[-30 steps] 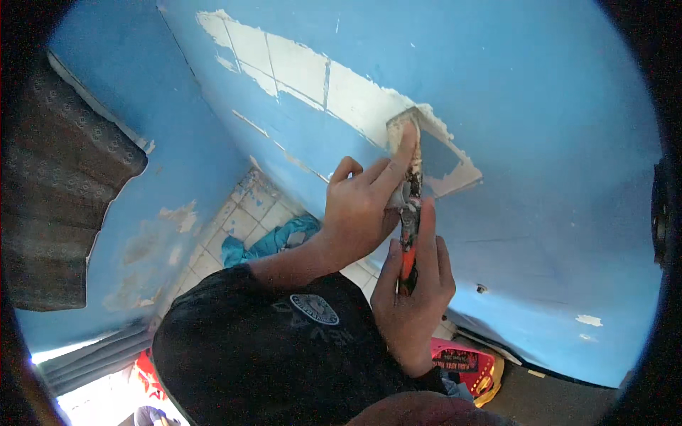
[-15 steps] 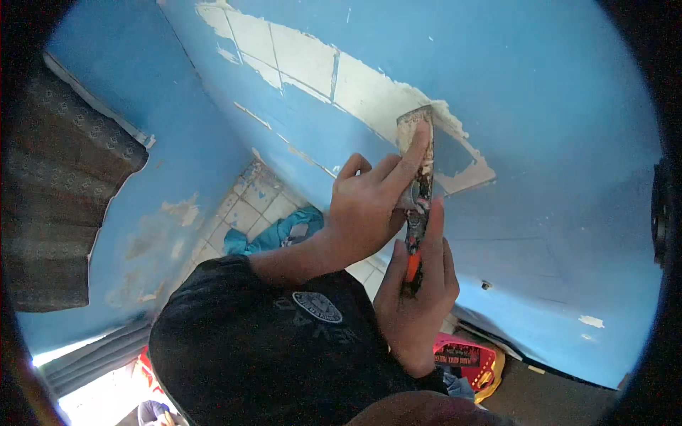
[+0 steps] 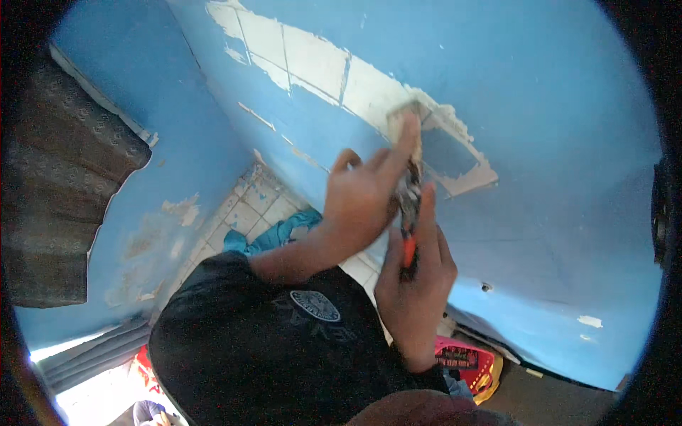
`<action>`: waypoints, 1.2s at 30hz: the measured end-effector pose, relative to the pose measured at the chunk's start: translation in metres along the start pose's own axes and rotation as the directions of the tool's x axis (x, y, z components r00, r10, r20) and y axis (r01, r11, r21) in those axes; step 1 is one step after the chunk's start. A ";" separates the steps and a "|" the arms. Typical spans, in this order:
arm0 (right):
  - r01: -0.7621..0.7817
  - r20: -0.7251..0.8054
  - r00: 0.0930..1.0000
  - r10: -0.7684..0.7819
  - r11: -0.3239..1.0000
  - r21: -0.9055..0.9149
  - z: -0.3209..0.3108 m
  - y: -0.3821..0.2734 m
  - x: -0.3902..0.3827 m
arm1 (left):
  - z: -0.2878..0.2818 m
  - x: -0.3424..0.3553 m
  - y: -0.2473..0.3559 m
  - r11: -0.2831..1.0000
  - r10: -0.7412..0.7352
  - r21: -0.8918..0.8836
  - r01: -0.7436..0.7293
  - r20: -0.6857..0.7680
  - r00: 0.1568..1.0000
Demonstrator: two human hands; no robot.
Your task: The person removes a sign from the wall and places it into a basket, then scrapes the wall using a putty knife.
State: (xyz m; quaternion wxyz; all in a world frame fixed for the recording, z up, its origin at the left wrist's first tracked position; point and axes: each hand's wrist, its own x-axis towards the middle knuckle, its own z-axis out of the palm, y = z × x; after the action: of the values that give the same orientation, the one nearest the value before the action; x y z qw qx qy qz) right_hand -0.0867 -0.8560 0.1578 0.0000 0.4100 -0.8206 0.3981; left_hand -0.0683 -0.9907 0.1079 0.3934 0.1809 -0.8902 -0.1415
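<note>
A paint scraper [image 3: 408,227] with a flat blade and a dark handle marked orange is pressed to the blue wall [image 3: 540,128]. My right hand [image 3: 415,298] is closed round its handle. Higher up, my left hand [image 3: 359,206] grips near the neck, its index finger stretched along the blade. The blade meets the lower right part of a bared strip of white tiles [image 3: 309,62], where the blue paint is gone. Ragged pale edges [image 3: 476,177] border a patch of blue just right of the blade. Motion blurs the blade and my left fingers.
A patterned dark curtain [image 3: 64,192] hangs at the left, near peeling paint [image 3: 183,211]. Teal cloth [image 3: 273,234] lies by white tiles [image 3: 245,216] below my left arm. A pink basket [image 3: 483,358] stands at lower right. A small fixture [image 3: 486,287] juts from the wall.
Both hands have shifted slightly left and the scraper's lower end slightly upward, the blade still against the wall. The grip is the same; the view has moved a little.
</note>
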 end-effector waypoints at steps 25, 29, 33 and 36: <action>-0.425 0.117 0.905 0.410 0.889 0.169 -0.011 0.065 -0.108 | 0.035 -0.060 -0.017 0.836 0.037 -0.509 0.205 0.424 0.905; -0.335 0.150 0.936 0.318 0.936 0.107 -0.004 0.068 -0.128 | 0.047 -0.079 -0.018 0.697 -0.099 -0.550 0.459 0.560 0.822; -0.477 0.173 0.873 0.455 0.872 0.113 -0.001 0.055 -0.142 | 0.060 -0.089 -0.020 0.539 -0.069 -0.550 0.638 0.726 0.685; -0.429 0.124 0.902 0.415 0.894 0.131 -0.001 0.054 -0.147 | 0.069 -0.095 -0.019 0.311 0.006 -0.693 0.651 0.686 0.727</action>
State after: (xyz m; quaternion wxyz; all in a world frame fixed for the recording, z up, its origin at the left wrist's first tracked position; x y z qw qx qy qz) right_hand -0.0254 -0.7374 0.0752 -0.1563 0.2390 -0.8557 0.4316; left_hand -0.0568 -0.9592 -0.0064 0.0966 0.0693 -0.6716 -0.7313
